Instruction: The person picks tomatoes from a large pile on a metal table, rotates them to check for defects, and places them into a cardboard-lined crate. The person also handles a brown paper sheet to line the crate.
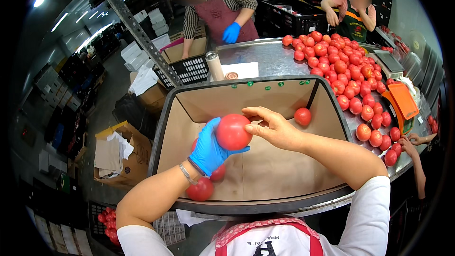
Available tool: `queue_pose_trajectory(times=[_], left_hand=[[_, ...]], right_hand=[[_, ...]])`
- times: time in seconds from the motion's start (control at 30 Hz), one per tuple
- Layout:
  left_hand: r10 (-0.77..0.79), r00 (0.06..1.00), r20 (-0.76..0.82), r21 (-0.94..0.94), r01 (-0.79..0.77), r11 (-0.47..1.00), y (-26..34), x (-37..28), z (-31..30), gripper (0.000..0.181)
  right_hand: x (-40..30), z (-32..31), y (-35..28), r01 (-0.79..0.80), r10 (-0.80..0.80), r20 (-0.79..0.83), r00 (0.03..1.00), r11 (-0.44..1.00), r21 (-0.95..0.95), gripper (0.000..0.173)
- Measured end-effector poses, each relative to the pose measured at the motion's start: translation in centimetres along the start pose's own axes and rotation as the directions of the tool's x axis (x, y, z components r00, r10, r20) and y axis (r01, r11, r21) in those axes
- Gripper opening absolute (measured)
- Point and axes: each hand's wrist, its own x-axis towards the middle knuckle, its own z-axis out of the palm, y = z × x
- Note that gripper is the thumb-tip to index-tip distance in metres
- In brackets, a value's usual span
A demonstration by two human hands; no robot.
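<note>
My left hand (209, 151), in a blue disposable glove, holds a large red tomato (233, 133) above a black crate (284, 204) lined with brown cardboard. My bare right hand (275, 128) is at the tomato's right side. Its thumb touches the skin, and the other fingers are spread behind it. Several tomatoes lie along the crate's left side, partly hidden by my left hand and wrist; one of them (201, 189) shows near the front corner. Another tomato (303, 116) rests in the far right corner. Small round green stickers (281, 84) line the far inner wall.
Many loose tomatoes (340, 66) cover the right of the metal table (263, 53). An orange scale (401, 101) stands there, with a co-worker's hands (410, 144) nearby. A tumbler (214, 65) stands behind the crate. Two people work across the table. A slotted metal post (137, 28) rises at left.
</note>
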Motion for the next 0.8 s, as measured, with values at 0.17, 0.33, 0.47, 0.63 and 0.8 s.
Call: queue_pose_trajectory(times=[0.17, 0.33, 0.47, 0.63, 0.8], left_hand=[[-0.005, 1.0, 0.0, -0.012, 0.005, 1.0, -0.03, 0.03, -0.01, 0.043], [0.002, 1.0, -0.002, 0.004, -0.002, 1.0, -0.19, 0.25, -0.49, 0.044], [-0.01, 1.0, 0.005, 0.007, 0.01, 1.0, -0.09, 0.18, -0.38, 0.044], [0.018, 1.0, 0.008, 0.013, -0.018, 1.0, -0.05, 0.15, -0.29, 0.044], [0.014, 0.999, 0.042, -0.027, -0.013, 1.0, 0.42, 0.31, -0.03, 0.045]], right_hand=[[-0.02, 0.01, -0.12, 0.012, -0.012, 0.004, 1.0, 0.999, -0.035, 0.056], [0.02, -0.02, -0.02, 0.013, -0.012, 0.006, 1.0, 0.999, -0.052, 0.056], [0.02, -0.05, -0.11, 0.018, -0.017, 0.007, 1.0, 0.998, -0.056, 0.056], [0.06, -0.07, 0.11, 0.013, -0.013, 0.005, 1.0, 0.996, -0.086, 0.06], [-0.04, -0.08, 0.06, -0.069, 0.072, 0.052, 0.996, 0.996, -0.059, 0.066]])
